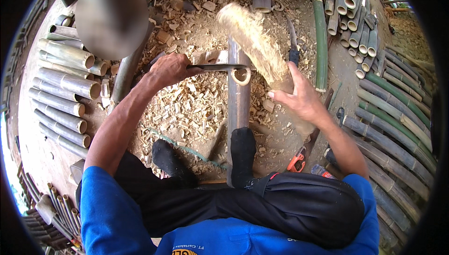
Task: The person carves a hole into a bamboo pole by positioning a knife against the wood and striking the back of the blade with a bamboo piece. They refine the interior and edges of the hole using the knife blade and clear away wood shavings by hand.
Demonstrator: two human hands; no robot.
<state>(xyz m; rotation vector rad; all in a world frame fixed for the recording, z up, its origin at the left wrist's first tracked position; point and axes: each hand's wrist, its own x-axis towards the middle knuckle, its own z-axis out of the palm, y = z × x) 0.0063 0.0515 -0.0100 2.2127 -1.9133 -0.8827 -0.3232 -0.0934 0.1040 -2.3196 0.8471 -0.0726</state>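
Note:
In my left hand [171,69] I grip a narrow dark knife [217,67], its blade lying across a bamboo pole [239,103]. Just below the blade, the pole shows a rounded opening with a pale cut rim [242,82]. My right hand [301,97] is closed round a thick wooden mallet [255,44], a club with a pale, frayed striking face. The club slants up and left, its head right of and beyond the blade. One of my feet, in a black sock [243,149], presses on the near part of the pole.
Wood chips [180,107] cover the ground around the pole. Cut bamboo lengths [68,82] lie at left, and more are stacked [355,16] at far right. A long green bamboo [319,35], a dark-handled blade [293,54] and an orange-handled saw [297,160] lie on the right.

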